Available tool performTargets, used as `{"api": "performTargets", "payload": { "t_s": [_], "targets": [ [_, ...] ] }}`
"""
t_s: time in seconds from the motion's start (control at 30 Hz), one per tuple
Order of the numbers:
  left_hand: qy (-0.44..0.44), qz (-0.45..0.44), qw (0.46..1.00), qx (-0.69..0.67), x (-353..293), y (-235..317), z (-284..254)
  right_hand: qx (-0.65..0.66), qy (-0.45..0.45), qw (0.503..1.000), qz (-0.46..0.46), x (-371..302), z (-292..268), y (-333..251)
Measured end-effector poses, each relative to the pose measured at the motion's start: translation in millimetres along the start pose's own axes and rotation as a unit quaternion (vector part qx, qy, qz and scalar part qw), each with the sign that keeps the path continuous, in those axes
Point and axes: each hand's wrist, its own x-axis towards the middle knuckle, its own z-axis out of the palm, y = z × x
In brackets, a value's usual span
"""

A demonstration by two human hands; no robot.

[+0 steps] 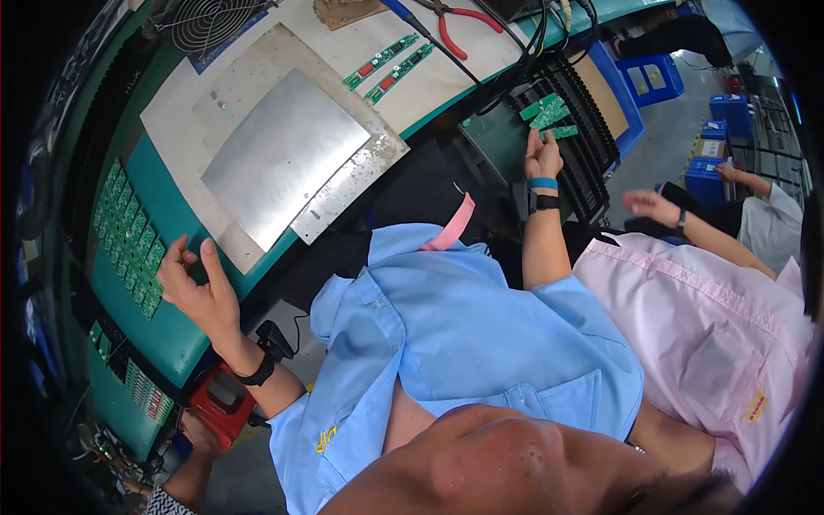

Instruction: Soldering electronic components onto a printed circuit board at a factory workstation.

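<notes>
My left hand (pixel 202 290) hovers over the teal mat's near edge, its thumb and fingers apart and nothing between them. Beside it on the left lies a panel of several green circuit boards (pixel 129 232). Over to the right, my right hand (pixel 542 161) reaches to a few small green circuit boards (pixel 549 112) at a black ridged rack. Its fingertips close on the nearest small board (pixel 564 132), though the fingers partly hide the contact. A bare metal plate (pixel 287 159) rests on a pale board (pixel 352 184) between my hands.
Two narrow circuit boards with red parts (pixel 386 73) lie at the back, near red-handled pliers (pixel 451 34) and a blue-handled tool with a cable (pixel 399 10). A fan grille (pixel 206 21) stands back left. Close on the right, a co-worker's hand (pixel 651 208) extends; a red bin (pixel 219 403) is lower left.
</notes>
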Motion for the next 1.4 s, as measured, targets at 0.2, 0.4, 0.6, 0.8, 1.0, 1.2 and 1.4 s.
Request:
{"api": "performTargets", "payload": {
  "t_s": [0.2,0.4,0.6,0.8,1.0,1.2,1.4],
  "targets": [
    [-0.017,0.059,0.991,0.116,9,10,-10,0.01,-0.301,0.945,-0.127,-111,41,-24],
    [-0.043,0.203,0.977,0.054,41,91,-2,-0.128,-0.693,0.703,0.092,-234,94,-41],
    [-0.173,0.326,0.928,-0.043,84,167,49,0.041,-0.496,0.775,0.39,-281,151,0],
    [-0.195,0.326,0.923,-0.065,100,187,94,0.156,-0.454,0.792,0.378,-267,172,15],
    [-0.222,0.33,0.914,-0.083,103,188,119,0.035,-0.525,0.835,0.161,-262,175,9],
    [-0.276,0.343,0.892,-0.101,122,192,121,0.095,-0.625,0.773,-0.045,-206,160,6],
    [-0.269,0.357,0.888,-0.109,131,197,117,0.088,-0.666,0.739,-0.058,-182,146,-11]
  ]
}}
